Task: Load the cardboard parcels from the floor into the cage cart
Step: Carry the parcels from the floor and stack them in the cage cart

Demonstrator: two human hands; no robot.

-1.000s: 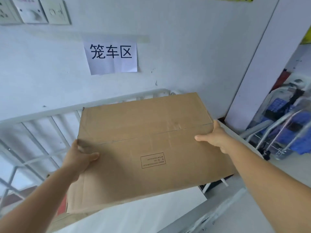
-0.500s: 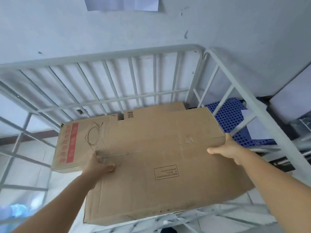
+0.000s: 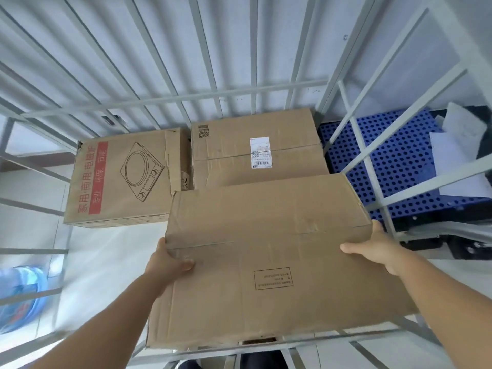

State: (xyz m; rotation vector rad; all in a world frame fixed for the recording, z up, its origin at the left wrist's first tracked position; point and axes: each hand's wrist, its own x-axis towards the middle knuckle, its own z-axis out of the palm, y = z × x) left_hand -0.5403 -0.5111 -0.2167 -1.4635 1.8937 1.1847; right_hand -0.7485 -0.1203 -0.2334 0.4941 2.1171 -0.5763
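Left hand [image 3: 167, 265] and right hand [image 3: 378, 249] grip the box [image 3: 266, 249] by its sides; lowered crooked, it could snag the cage [image 3: 170, 97] bars.

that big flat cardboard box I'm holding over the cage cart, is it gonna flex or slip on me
The big flat box probably stays fairly stiff: its top shows only shallow creases. It seems light for its size, since the left hand and right hand carry it by the side edges. Bare cardboard likely grips well, though so wide a box could tilt.
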